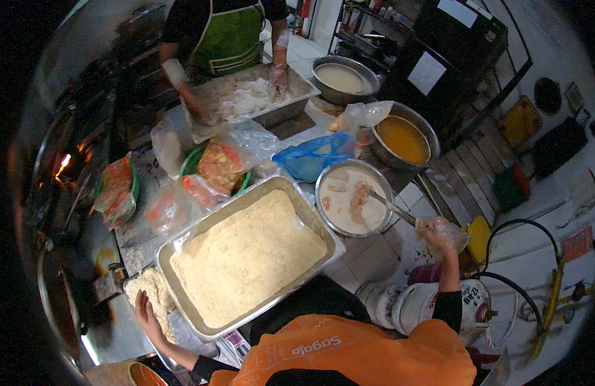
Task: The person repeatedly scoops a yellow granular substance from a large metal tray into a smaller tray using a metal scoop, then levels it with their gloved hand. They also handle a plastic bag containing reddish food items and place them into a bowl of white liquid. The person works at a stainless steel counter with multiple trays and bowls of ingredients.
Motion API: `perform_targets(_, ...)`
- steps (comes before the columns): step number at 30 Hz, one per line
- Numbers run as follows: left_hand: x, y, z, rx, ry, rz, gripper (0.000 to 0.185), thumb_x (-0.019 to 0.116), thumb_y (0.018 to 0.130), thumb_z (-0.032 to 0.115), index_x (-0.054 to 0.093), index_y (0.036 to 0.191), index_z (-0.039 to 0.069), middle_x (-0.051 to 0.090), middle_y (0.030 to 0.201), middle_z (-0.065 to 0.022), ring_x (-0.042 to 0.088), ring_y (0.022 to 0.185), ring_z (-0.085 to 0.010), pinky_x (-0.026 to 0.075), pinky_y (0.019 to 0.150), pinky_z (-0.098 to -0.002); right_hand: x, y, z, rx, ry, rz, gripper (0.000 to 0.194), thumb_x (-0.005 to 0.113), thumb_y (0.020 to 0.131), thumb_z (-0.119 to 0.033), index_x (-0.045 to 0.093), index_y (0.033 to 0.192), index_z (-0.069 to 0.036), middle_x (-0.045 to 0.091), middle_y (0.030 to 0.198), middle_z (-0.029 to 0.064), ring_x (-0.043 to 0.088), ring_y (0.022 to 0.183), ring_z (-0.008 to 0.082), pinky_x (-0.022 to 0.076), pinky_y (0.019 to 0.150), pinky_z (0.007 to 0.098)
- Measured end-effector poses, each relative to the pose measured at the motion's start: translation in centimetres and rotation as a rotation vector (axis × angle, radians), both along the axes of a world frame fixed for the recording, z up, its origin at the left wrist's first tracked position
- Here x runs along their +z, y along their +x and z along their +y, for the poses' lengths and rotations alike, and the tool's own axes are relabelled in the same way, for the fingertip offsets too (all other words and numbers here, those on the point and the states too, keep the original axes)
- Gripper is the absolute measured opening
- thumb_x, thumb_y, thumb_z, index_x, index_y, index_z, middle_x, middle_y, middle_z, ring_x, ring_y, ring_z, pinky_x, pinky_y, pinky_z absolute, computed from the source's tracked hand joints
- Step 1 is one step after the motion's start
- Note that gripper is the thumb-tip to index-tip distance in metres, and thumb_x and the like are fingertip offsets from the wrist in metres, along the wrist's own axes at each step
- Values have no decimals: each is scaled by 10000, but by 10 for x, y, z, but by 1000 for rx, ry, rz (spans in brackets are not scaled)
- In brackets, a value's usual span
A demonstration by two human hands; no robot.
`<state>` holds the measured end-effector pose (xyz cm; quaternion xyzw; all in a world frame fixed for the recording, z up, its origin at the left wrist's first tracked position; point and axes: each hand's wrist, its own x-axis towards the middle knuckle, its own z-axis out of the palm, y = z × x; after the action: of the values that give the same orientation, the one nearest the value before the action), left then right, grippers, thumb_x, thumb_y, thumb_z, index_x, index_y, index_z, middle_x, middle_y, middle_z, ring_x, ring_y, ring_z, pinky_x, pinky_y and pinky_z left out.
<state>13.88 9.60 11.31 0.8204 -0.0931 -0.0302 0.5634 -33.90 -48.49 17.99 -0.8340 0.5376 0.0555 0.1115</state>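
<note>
My right hand point(438, 234), in a clear plastic glove, is shut on the handle of long metal tongs point(394, 207). Their tip meets a raw meat piece point(359, 197) in a steel bowl point(390, 219) of whitish batter point(343, 214), where a few more pieces show. My left hand point(150, 321) looks bare, its fingers extended and nothing in them. It lies at the edge of a small metal tray point(186, 321) bearing flour-coated pieces point(155, 289). Between my hands sits a deep steel pan point(333, 246) filled with pale breading flour point(249, 255).
Across the table, a person in a green apron point(235, 38) works both hands in a floury steel tray point(259, 113). Bagged marinated meat point(220, 164), a blue plastic bag point(317, 157) and a pot of orange liquid point(403, 140) stand between. Flames point(63, 166) burn left; a gas cylinder point(442, 304) stands right.
</note>
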Motion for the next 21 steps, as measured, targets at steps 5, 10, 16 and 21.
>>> perform_targets(5, 10, -4, -10, -3, -9, 8, 377, 454, 870, 99, 434, 1232, -4, 482, 1215, -155, 457, 1120, -233, 319, 971, -332, -15, 44, 8, 62, -72, 75, 434, 504, 790, -447, 613, 954, -61, 567, 969, 194, 554, 912, 338, 441, 772, 454)
perform_targets(10, 9, -7, -7, 31, 13, 29, 378, 455, 858, 72, 434, 1226, -8, 490, 1204, -154, 454, 1127, -232, 322, 970, -330, -23, 96, 38, 14, -11, 90, 359, 491, 801, -371, 622, 949, -71, 594, 951, 174, 570, 905, 324, 451, 766, 435)
perform_targets(16, 9, -21, 7, 38, -62, 4, 364, 450, 858, 57, 439, 1214, -20, 499, 1192, -150, 467, 1108, -230, 332, 960, -317, -44, 91, 31, 168, -67, -70, 335, 481, 798, -322, 625, 968, -73, 599, 954, 169, 571, 886, 329, 446, 784, 421)
perform_targets(21, 8, -30, 27, 90, -59, 2, 369, 450, 861, 53, 430, 1221, -25, 496, 1192, -156, 463, 1108, -222, 332, 954, -312, -27, 61, 24, -102, 5, 26, 478, 475, 807, -465, 601, 1025, -58, 539, 1095, 183, 499, 1018, 339, 362, 897, 454)
